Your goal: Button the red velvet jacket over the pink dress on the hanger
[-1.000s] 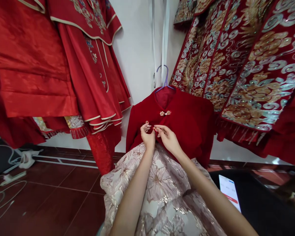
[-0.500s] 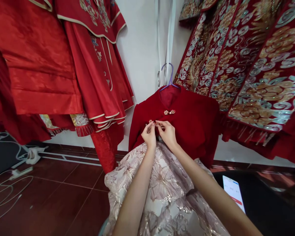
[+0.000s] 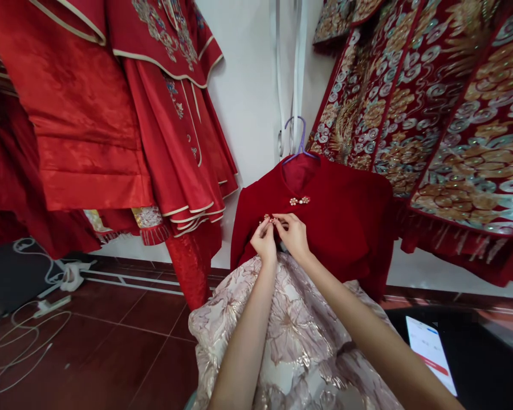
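Observation:
A dark red jacket [image 3: 346, 216] hangs in front of me on a purple hanger [image 3: 301, 145]. Below its collar, a beaded frog button [image 3: 300, 201] is fastened across the front opening. Lower down, my left hand [image 3: 265, 242] and my right hand [image 3: 293, 234] meet at a second beaded frog button [image 3: 267, 218]. Both hands are closed in a pinch on this button, fingertips almost touching. The fingers partly hide it, so I cannot tell whether its halves are joined. Under my forearms spreads a pale pink and silver floral skirt [image 3: 288, 319].
Red garments [image 3: 94, 148] hang at the left, and a heavily embroidered one [image 3: 410, 114] hangs at the right. A lit phone [image 3: 431, 353] lies on a black surface [image 3: 483, 364]. White cables [image 3: 29, 341] and a power strip [image 3: 51, 306] lie on the tiled floor.
The view has shifted slightly, so everything sits a little further right and lower. Both hands keep pinching the lower frog button, with only small finger movements.

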Motion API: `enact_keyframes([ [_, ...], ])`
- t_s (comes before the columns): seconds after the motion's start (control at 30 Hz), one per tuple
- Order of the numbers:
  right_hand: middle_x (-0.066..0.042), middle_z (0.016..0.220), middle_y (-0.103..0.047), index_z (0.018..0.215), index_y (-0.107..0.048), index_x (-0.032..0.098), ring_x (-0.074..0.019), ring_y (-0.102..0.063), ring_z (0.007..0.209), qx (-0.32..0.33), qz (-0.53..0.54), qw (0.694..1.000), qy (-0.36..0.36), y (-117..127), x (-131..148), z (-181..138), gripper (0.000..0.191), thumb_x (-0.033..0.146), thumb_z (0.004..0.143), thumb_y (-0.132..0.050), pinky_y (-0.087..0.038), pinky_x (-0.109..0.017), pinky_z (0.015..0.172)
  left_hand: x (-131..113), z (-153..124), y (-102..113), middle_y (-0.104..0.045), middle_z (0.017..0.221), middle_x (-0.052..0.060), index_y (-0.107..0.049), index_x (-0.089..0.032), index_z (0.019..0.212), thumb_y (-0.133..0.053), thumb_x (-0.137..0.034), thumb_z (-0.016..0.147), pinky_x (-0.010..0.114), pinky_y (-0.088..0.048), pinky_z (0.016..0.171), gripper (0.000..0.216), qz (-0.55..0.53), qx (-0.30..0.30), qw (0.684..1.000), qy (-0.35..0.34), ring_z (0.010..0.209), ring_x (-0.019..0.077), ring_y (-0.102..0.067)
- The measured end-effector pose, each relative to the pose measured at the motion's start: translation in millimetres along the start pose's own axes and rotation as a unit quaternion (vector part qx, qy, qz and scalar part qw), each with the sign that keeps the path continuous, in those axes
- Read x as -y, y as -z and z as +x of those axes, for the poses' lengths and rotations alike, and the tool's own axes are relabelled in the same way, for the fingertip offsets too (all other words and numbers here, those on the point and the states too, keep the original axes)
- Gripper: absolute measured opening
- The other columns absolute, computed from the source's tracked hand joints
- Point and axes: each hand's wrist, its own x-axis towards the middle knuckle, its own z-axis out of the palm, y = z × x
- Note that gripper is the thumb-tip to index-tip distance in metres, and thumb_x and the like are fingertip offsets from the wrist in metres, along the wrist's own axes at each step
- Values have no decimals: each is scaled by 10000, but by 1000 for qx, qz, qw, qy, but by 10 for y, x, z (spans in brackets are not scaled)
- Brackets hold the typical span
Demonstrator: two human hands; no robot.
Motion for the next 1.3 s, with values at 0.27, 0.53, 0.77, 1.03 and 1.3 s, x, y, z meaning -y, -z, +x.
enact_keyframes([
  [0.27,-81,1024,-648,1041,-690,187,-174,-643,840,15,-15,1000,6,27,11,3,254,234,880,-498,-547,-309,792,-24,-13,-8,-729,998,97,-723,-124,958,-664,-133,735,349,-506,943,231,7,8,1000,6,948,191,-684],
  [0.53,-72,998,-651,1008,-697,191,-171,-640,803,22,-47,999,-5,16,-16,7,225,241,870,-526,-536,-305,771,11,20,38,-735,959,94,-726,-120,924,-630,-115,746,364,-509,938,203,50,27,998,1,913,187,-691],
  [0.77,-64,1019,-656,1025,-696,214,-184,-634,840,34,-61,998,-6,21,-80,-12,237,235,879,-510,-518,-318,784,36,68,53,-738,926,81,-718,-121,906,-591,-89,761,331,-519,914,196,126,55,991,-12,878,167,-691],
  [1.03,-31,1036,-679,1096,-678,270,-190,-642,852,58,-113,992,11,81,-5,-11,273,242,899,-492,-510,-310,754,78,148,78,-728,885,64,-711,-149,808,-591,-156,750,349,-503,914,133,158,40,986,-34,882,179,-673],
  [1.3,-20,1044,-701,1107,-664,247,-172,-675,892,88,23,996,-21,144,-41,5,297,187,852,-525,-543,-336,851,-5,95,127,-679,1039,62,-620,-193,953,-506,-81,745,324,-425,954,263,288,-22,953,-90,986,160,-622],
])
